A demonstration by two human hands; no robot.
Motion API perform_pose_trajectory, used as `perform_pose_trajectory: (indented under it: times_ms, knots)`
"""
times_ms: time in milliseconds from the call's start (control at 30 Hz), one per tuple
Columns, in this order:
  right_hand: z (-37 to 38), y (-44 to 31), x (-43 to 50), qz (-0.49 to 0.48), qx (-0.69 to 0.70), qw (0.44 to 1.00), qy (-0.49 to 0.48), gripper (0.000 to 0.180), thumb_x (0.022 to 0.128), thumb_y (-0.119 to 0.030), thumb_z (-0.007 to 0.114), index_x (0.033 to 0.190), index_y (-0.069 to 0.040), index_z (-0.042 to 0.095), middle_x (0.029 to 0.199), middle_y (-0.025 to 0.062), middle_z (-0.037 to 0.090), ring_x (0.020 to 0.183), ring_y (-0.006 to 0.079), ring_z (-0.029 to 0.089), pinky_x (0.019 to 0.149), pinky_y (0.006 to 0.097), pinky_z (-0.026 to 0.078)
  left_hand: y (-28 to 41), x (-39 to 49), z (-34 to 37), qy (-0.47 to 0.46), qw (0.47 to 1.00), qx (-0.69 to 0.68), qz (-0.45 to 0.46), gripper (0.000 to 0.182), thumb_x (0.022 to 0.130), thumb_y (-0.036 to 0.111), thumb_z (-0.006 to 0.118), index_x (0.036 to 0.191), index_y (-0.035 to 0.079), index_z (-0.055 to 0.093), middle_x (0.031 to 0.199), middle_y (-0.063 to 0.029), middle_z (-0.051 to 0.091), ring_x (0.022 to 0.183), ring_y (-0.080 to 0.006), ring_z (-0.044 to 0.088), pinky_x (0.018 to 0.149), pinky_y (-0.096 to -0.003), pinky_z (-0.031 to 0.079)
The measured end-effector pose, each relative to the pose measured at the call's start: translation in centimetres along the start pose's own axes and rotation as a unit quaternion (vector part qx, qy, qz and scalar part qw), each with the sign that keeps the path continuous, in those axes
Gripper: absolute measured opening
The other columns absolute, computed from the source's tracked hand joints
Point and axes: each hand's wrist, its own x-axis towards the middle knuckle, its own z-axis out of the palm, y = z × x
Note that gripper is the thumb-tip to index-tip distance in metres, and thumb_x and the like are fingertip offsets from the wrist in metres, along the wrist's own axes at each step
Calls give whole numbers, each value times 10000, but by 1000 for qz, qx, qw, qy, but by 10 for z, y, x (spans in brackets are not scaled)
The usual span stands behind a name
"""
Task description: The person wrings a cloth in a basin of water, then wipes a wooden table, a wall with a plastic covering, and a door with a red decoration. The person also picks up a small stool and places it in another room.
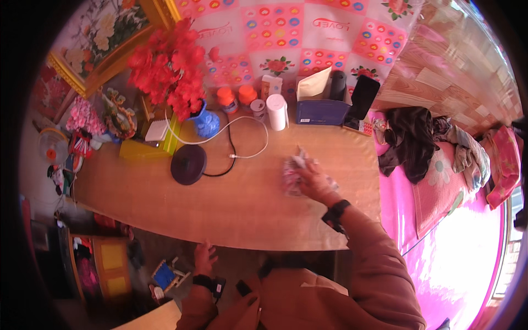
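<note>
My right hand (315,181) presses a crumpled patterned cloth (292,175) onto the right part of the wooden table (231,210); the fingers lie over the cloth, which sticks out on both sides. My left hand (204,256) is just off the table's front edge, its fingers apart and nothing seen in it. Left of the cloth, a white charging cable (258,153) curls over the tabletop, its plug end lying free. A round dark kettle-type power base (188,164) with a black cord lies farther left.
Along the back stand a blue vase (206,123) with red artificial flowers, orange-capped bottles (227,101), a white cylindrical container (277,113), a blue box (321,112) and a phone (364,95) leaning beside it. A bed with a pink cover (392,194) adjoins the right side. A small stool (165,275) stands below left.
</note>
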Motion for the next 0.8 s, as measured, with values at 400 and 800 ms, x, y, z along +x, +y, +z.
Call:
perform_pose_trajectory:
  times_ms: [400,800]
  knots:
    - [-116,24,-173,205,-49,977,-21,494,705,-92,529,1194,-26,563,1339,272,423,1233,457,396,1057,494,315,9,-16,13,22,999,-35,-9,542,883,420,608,1298,111,445,1292,-64,513,1163,-257,519,827,-470,466]
    - [-39,-91,-188,122,-65,987,-78,537,710,-118,593,1235,-17,541,1408,288,332,1312,470,306,1088,530,256,-12,-11,9,-22,998,-56,3,637,858,533,605,1286,85,458,1237,-98,535,1081,-234,563,804,-426,489]
